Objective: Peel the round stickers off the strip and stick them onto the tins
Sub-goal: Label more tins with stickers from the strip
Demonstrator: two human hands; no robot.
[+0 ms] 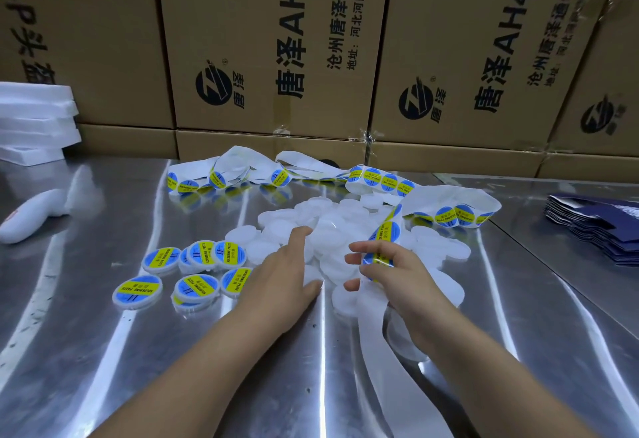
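While right hand [401, 276] pinches strip [384, 237], left hand [281, 273] touching tins [328, 226]

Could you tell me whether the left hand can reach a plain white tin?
Probably yes: the left hand rests open on the plain tins, with nothing between; the right hand holds the strip.

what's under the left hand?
Unlabelled white tins from the pile lie under the left hand; its side covers the edge of one labelled tin. Whatever is beneath the palm is hidden.
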